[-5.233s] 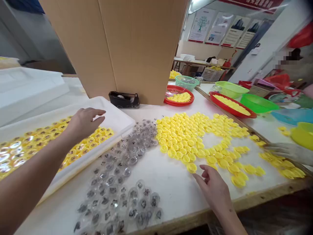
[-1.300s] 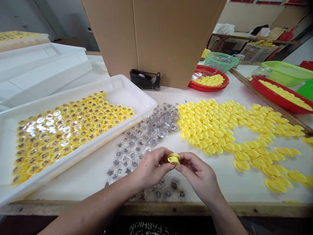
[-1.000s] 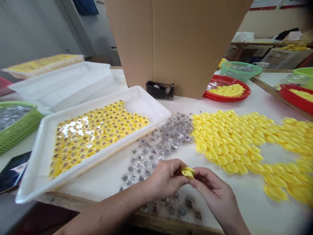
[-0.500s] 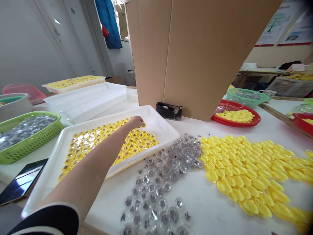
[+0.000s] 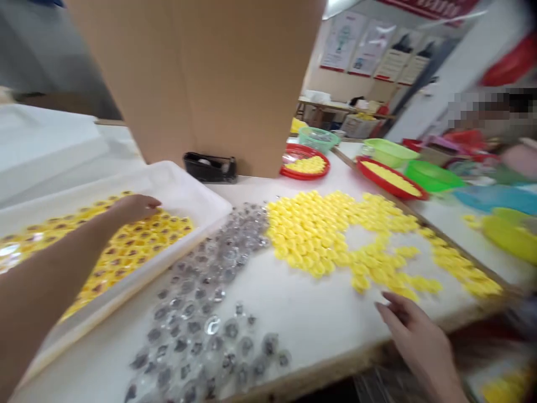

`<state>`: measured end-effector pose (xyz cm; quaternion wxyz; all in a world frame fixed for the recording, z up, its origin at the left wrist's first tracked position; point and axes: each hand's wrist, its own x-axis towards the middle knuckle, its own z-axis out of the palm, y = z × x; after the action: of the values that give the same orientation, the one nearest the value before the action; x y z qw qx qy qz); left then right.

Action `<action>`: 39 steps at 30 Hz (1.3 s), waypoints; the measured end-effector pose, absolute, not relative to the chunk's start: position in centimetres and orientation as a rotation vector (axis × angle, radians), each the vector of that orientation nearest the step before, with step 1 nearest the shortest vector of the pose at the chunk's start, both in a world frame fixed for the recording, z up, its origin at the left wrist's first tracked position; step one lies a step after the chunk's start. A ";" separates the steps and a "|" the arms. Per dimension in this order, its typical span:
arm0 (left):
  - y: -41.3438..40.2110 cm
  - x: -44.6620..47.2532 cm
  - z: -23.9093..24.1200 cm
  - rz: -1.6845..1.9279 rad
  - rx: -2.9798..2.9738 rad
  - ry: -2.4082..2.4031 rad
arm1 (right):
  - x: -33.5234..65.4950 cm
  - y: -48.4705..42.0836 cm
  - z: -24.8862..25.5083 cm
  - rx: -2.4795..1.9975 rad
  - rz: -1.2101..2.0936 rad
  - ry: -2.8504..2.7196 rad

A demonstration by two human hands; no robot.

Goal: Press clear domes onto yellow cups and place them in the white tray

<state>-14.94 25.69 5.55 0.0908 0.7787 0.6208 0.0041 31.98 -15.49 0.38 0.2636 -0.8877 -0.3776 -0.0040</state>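
Over the white tray [image 5: 197, 201] at left, my left hand [image 5: 136, 208] has its fingers bent and pressed together at the edge of the rows of yellow discs [image 5: 130, 246] with dark printed middles. Whatever lies between those fingertips is hidden. My right hand [image 5: 419, 336] hovers by the table's front edge, thumb and forefinger apart, holding nothing that I can see. Just beyond it spread plain yellow round pieces [image 5: 310, 229]. Between tray and yellow pieces lie many see-through domed caps [image 5: 210, 296] with dark figures in them.
A tall cardboard box [image 5: 201, 78] stands behind the tray, with a black tape dispenser [image 5: 210, 168] at its foot. Red plates [image 5: 388, 179] of yellow pieces and green basins [image 5: 432, 176] stand at the back right. A wooden strip [image 5: 465, 252] edges the table.
My view has swung to the right, so the tray sits further left. My right hand has come into view at lower right. My left hand remains over the discs in the tray.
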 end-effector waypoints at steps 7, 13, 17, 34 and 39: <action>19.0 -11.1 9.9 0.478 2.516 1.987 | 33.1 -12.8 0.3 -2.549 0.030 -1.054; 5.5 -5.5 9.8 0.988 2.429 1.337 | 34.0 -11.4 -0.3 -2.592 0.111 -1.100; 1.6 -3.1 5.9 0.704 1.992 1.194 | 31.2 -11.4 0.2 -2.470 0.234 -1.260; 3.1 -3.6 1.7 0.626 0.613 0.548 | 15.1 -4.1 2.6 -1.667 0.631 -1.940; 3.6 -3.7 1.8 0.736 0.524 0.575 | 14.4 -5.1 0.8 -1.840 0.747 -2.163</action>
<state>-3.72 3.58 1.77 0.8600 0.2499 0.2740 0.3505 14.36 -5.09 0.77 0.1025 -0.6233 -0.7327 0.2531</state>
